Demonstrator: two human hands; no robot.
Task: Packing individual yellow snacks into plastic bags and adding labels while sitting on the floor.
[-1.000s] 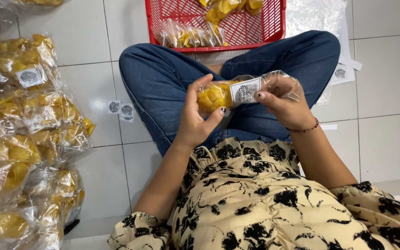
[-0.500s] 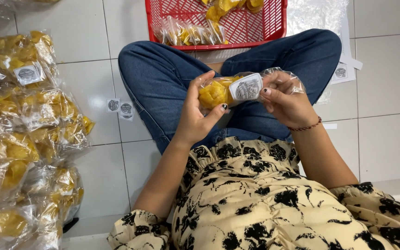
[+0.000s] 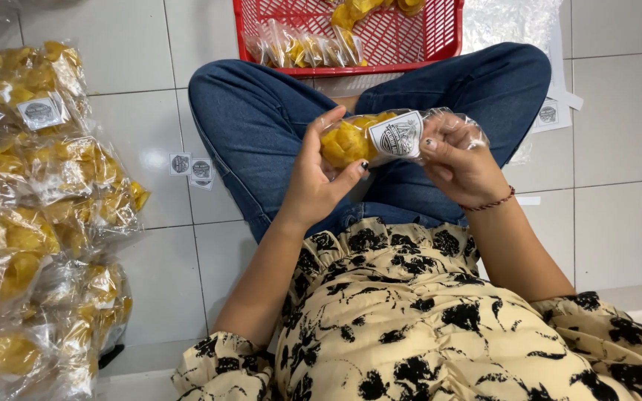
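Note:
I sit cross-legged on a white tiled floor in blue jeans. My left hand point(image 3: 319, 174) cups the yellow end of a clear plastic packet of yellow chips point(image 3: 351, 139). My right hand point(image 3: 461, 165) grips the packet's other, crinkled end, its thumb pressing on a white round-printed sticker label point(image 3: 397, 134) on the packet's side. The packet is held level above my lap, between both hands.
A red plastic basket point(image 3: 403, 41) with several chip packets stands just beyond my knees. A pile of labelled chip packets point(image 3: 35, 215) covers the floor at the left. Loose sticker labels point(image 3: 192, 168) lie by my left knee, and more stickers point(image 3: 550, 113) lie on the right.
The packet has risen slightly and my right thumb has shifted onto the sticker label. Both hands keep their hold.

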